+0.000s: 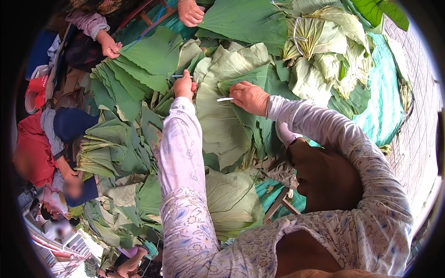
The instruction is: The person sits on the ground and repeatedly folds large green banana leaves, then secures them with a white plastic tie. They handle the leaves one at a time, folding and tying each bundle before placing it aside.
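Both hands of the wearer are engaged over a heap of lotus leaves. The right hand (249,97) is closed, palm down, on a white strip (225,99), whose free end projects leftward from beneath the fingers, its long axis lying crosswise and directed toward the opposite hand. The left hand (184,87) is curled, thumb uppermost; a thin bluish strip (176,76) shows beside the thumb, but whether it is firmly grasped cannot be told. Between the hands lies a broad pale lotus leaf (222,123), its long axis running away from the wearer; it passes just beside the left hand. A folded green lotus leaf (250,78) lies partly over its right side, directly beneath the right hand, which is therefore the nearer of the two; its tapered tip points left. Beyond and to the right stands a tied leaf bundle (320,39), near a green tarpaulin (384,92). At upper left, a co-worker's hand (109,45) touches a green leaf stack (146,60).
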Tool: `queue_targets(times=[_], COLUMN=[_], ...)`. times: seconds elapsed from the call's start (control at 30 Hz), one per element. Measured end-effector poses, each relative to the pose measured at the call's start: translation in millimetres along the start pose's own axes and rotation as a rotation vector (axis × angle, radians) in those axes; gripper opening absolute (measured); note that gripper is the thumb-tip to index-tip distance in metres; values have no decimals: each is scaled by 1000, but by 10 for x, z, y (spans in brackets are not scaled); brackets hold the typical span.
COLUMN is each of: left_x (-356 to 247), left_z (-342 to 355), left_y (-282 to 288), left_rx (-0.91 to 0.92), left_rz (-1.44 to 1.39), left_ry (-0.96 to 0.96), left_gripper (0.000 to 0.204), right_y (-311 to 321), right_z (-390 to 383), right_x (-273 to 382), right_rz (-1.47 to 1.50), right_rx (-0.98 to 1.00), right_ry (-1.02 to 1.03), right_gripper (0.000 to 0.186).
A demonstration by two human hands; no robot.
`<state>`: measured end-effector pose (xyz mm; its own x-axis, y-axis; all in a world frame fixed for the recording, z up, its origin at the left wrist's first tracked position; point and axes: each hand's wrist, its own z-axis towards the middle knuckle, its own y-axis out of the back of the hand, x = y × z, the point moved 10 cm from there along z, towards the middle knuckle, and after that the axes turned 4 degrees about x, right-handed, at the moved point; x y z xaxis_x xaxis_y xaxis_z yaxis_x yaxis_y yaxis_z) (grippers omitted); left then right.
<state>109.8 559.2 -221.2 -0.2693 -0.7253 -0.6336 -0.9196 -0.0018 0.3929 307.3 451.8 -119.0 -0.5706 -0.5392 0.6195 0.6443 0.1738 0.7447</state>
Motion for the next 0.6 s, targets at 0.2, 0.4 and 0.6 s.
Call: queue_targets(times=[0.2,0.4,0.6], left_x=[255,-352,-342], left_z=[320,-772,-2116], left_y=[64,283,-970], left_rx=[-50,-202,375], left_rz=[-187,-5,408], left_ry=[60,-782,-1244], left_gripper=[17,12,12], right_y=[33,71,69], right_z=[-51,-80,-143], right_x=[13,-221,-586], right_rz=[31,112,401], right_rx=[-44,-125,-124], right_ry=[-1,-109,-466], right_gripper=[14,18,31])
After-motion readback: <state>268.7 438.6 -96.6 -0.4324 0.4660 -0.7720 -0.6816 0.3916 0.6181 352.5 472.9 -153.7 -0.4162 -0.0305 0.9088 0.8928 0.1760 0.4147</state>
